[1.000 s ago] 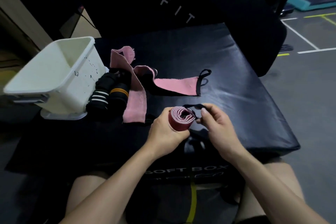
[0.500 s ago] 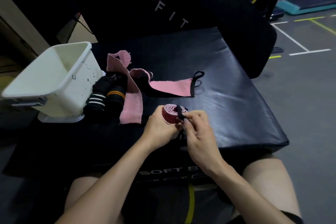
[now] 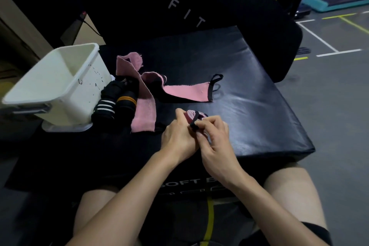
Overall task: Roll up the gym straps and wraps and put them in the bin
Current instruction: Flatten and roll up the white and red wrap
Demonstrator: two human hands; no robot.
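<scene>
Rolled wrap [image 3: 192,116] gripped in left hand [image 3: 178,138], black loop [image 3: 194,121] pinched across it by right hand [image 3: 216,138]; bin [image 3: 60,86] far left, nearer the left hand.

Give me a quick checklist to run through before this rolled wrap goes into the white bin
1. Roll wound tight: ok. The dark red rolled wrap shows neat spiral layers.
2. Roll held: ok. The left hand grips it.
3. Black loop secured over the roll: not ok. The right hand pinches it, stretched across the top.
4. White bin open, room inside: ok. No lid on, visible interior bare, floor partly hidden.
5. Path to the bin: cannot tell. The black rolled wraps and a loose pink wrap lie between.
6. Other wraps rolled: not ok. A second pink wrap lies flat.
</scene>
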